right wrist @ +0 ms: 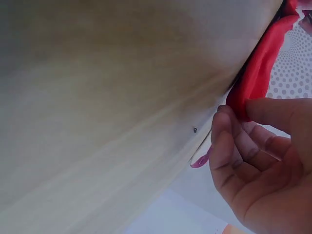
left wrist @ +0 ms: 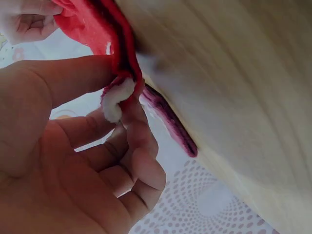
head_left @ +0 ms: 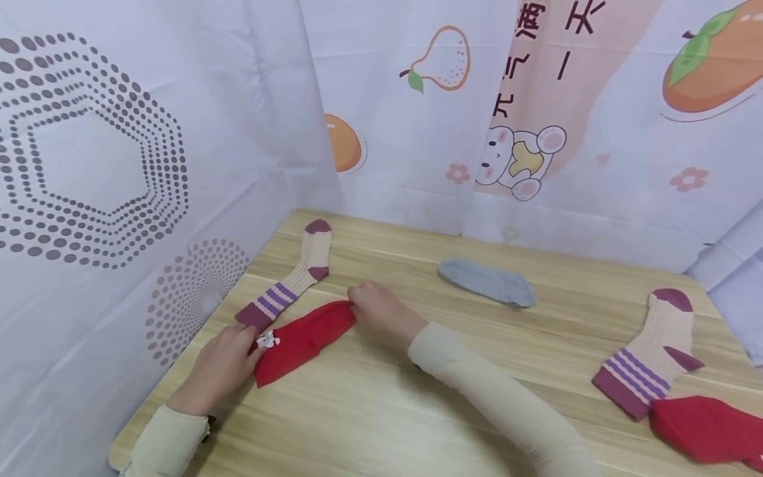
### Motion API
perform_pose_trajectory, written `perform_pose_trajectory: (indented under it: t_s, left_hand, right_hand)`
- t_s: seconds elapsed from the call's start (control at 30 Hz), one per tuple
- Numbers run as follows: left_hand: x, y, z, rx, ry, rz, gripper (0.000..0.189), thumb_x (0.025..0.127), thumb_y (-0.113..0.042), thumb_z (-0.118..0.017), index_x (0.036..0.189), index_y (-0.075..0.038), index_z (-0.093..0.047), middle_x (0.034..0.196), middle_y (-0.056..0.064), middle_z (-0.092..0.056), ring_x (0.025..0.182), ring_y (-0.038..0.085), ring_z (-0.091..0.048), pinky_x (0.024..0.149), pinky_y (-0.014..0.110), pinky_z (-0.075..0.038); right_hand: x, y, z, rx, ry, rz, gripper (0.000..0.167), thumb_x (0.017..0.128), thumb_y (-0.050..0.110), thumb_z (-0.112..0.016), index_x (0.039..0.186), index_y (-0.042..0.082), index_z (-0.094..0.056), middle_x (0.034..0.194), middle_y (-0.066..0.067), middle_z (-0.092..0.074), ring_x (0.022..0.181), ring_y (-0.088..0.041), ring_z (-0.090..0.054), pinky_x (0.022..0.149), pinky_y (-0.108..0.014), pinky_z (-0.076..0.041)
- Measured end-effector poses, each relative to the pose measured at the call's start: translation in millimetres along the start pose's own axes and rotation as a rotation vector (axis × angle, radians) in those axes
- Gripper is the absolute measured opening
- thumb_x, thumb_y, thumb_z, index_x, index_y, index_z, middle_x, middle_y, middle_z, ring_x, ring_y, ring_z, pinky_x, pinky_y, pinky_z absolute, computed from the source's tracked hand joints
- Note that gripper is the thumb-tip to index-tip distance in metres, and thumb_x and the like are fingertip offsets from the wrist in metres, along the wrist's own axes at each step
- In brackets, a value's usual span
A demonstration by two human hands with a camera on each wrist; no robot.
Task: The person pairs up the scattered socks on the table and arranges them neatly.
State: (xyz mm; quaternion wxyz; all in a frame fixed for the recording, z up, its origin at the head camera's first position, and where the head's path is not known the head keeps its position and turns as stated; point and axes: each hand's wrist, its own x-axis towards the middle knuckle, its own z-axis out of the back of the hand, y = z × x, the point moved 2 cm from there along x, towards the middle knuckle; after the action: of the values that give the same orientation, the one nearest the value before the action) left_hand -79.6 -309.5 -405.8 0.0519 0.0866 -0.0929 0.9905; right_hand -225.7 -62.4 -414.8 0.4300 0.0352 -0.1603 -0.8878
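Both hands hold a red sock [head_left: 304, 338] stretched out low over the left part of the wooden table. The left hand [head_left: 223, 364] pinches its cuff end beside a small white decoration [head_left: 268, 339]; in the left wrist view thumb and fingers grip the red edge with a fluffy white bit [left wrist: 117, 100]. At the other end, the right hand [head_left: 381, 310] pinches the toe tip, also seen in the right wrist view with the red fabric [right wrist: 253, 83] between thumb and fingers. Just behind lies a cream sock [head_left: 312, 252] with purple stripes and maroon toe, heel and cuff.
A grey-blue sock [head_left: 485, 279] lies at the back middle of the table [head_left: 381, 424]. To the right are another striped cream sock [head_left: 650, 351] and a second red sock [head_left: 706, 427], overlapping at the cuff. Printed white curtains [head_left: 381, 132] hang behind and at the left.
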Motion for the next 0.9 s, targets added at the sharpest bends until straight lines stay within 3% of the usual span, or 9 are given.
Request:
perform_pose_trajectory:
  t_s: [0.3, 0.53, 0.9]
  left_hand:
    - [3.1, -6.8, 8.5, -0.047, 0.039, 0.008, 0.019, 0.088, -0.010, -0.074, 0.086, -0.006, -0.055, 0.062, -0.001, -0.046, 0.056, 0.016, -0.043, 0.051, 0.030, -0.038]
    - [13.8, -17.6, 10.8, -0.110, 0.071, -0.006, 0.020, 0.089, -0.011, -0.073, 0.101, -0.002, -0.061, 0.069, -0.001, -0.052, 0.059, 0.014, -0.046, 0.052, 0.028, -0.040]
    - [32.0, -48.0, 10.4, -0.160, 0.034, -0.146, 0.017, 0.088, -0.009, -0.075, 0.088, -0.008, -0.057, 0.064, -0.006, -0.042, 0.056, 0.009, -0.040, 0.049, 0.023, -0.035]
  right_hand:
    - [-18.3, -2.6, 14.4, 0.036, -0.046, -0.013, 0.010, 0.091, 0.002, -0.062, 0.083, 0.009, -0.063, 0.071, 0.001, -0.059, 0.063, -0.014, -0.052, 0.059, -0.023, -0.046]
    - [-39.0, -12.2, 29.4, 0.053, -0.117, -0.009, 0.016, 0.090, 0.000, -0.062, 0.078, 0.010, -0.061, 0.070, 0.002, -0.059, 0.064, -0.013, -0.052, 0.060, -0.025, -0.046]
    - [-82.6, -30.1, 47.5, 0.056, -0.197, -0.051, 0.013, 0.090, 0.001, -0.065, 0.082, 0.011, -0.065, 0.075, 0.002, -0.064, 0.068, -0.012, -0.058, 0.063, -0.026, -0.050]
